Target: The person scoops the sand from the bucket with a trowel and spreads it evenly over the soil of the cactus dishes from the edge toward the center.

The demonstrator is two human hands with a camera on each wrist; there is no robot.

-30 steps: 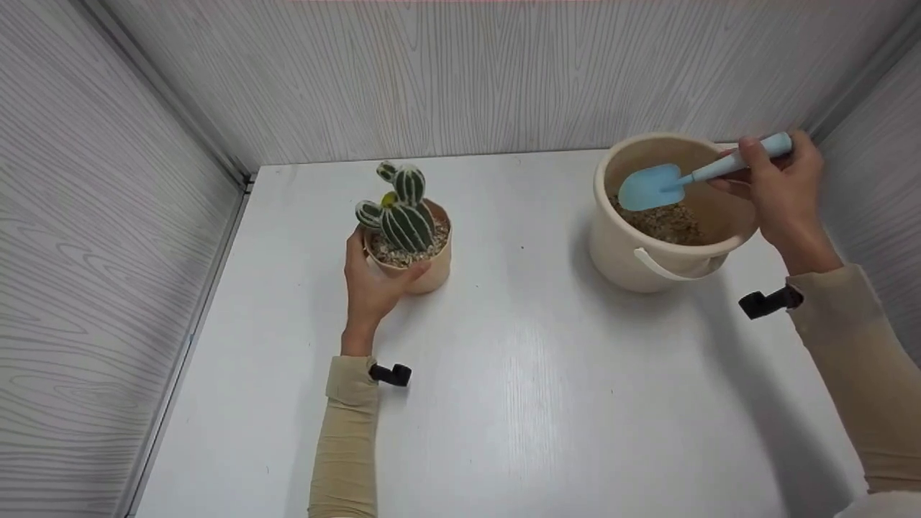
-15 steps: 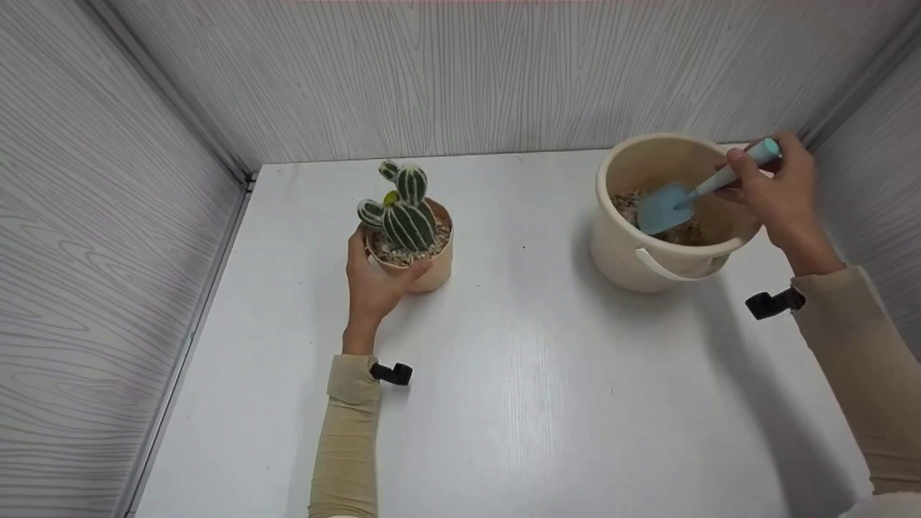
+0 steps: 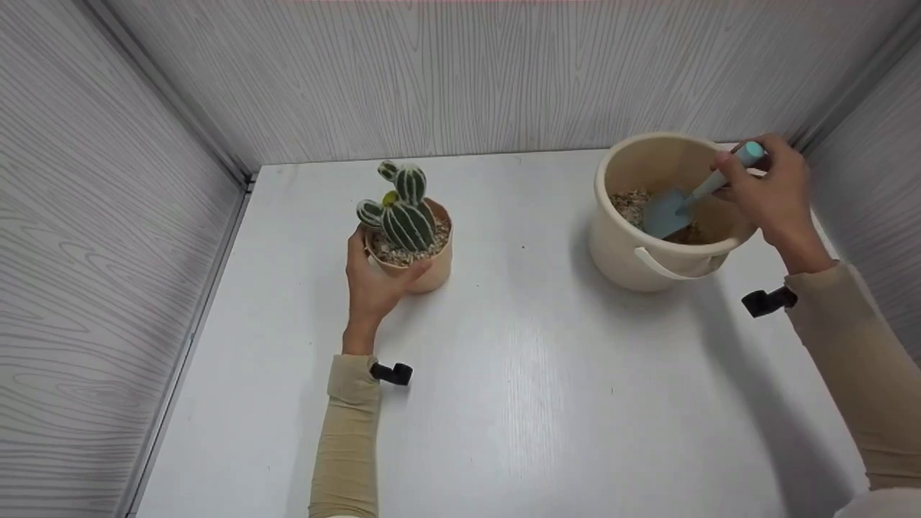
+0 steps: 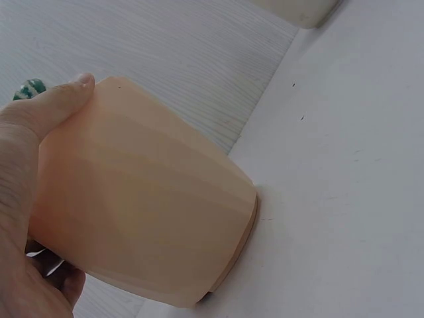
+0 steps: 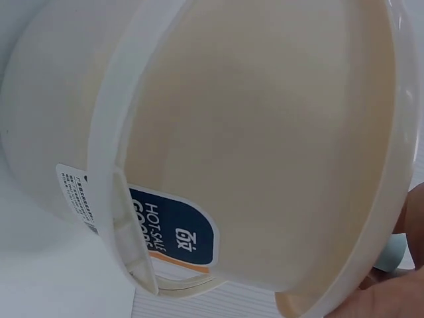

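A striped green cactus point(image 3: 403, 213) stands in a peach pot point(image 3: 424, 270) topped with gravel. My left hand point(image 3: 374, 284) grips this pot from the near left side; in the left wrist view the thumb lies along the pot point(image 4: 142, 205) wall. At the back right stands a cream bucket point(image 3: 633, 252) holding gravel point(image 3: 632, 207). My right hand point(image 3: 766, 194) holds the handle of a light blue trowel point(image 3: 665, 211), whose blade is tilted down into the gravel inside the bucket. The right wrist view shows the bucket point(image 5: 265, 132) close up, with a blue label point(image 5: 175, 232).
Everything sits on a white table point(image 3: 504, 374) enclosed by grey wood-grain walls at the left, back and right. The bucket's white handle point(image 3: 665, 266) hangs down its near side. A few small grains lie scattered on the table between pot and bucket.
My right hand has lowered and tipped the trowel, so its blade went from above the gravel down into it. The left hand and the cactus pot have stayed still.
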